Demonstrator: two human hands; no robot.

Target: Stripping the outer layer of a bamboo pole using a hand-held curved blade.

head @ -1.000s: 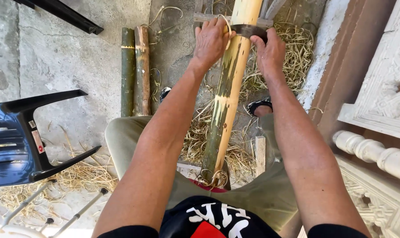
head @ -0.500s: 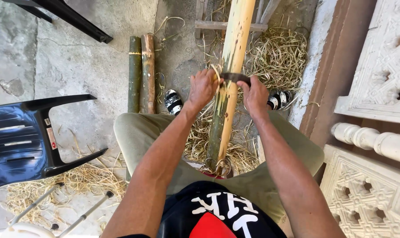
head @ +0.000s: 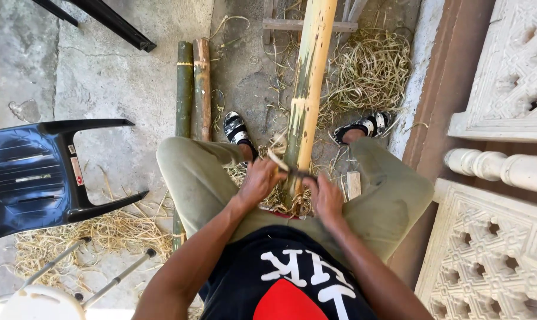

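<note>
A long bamboo pole (head: 307,89), green with pale stripped patches, runs from my lap away across the floor between my knees. A two-handled blade (head: 297,173) lies across it near its lower end. My left hand (head: 258,182) grips the blade's left handle and my right hand (head: 327,198) grips the right one, both close to my belly. A curl of peeled strip (head: 276,159) stands up by the left hand.
Two short bamboo pieces (head: 192,89) lie on the concrete to the left. A dark blue plastic chair (head: 43,175) lies tipped at left. Shavings (head: 372,68) are heaped around the pole. Carved white panels (head: 493,249) and a baluster (head: 499,168) stand on the right.
Both hands have drawn the blade down the pole toward my body, from far up near the top to just above my lap. A strip has peeled up.
</note>
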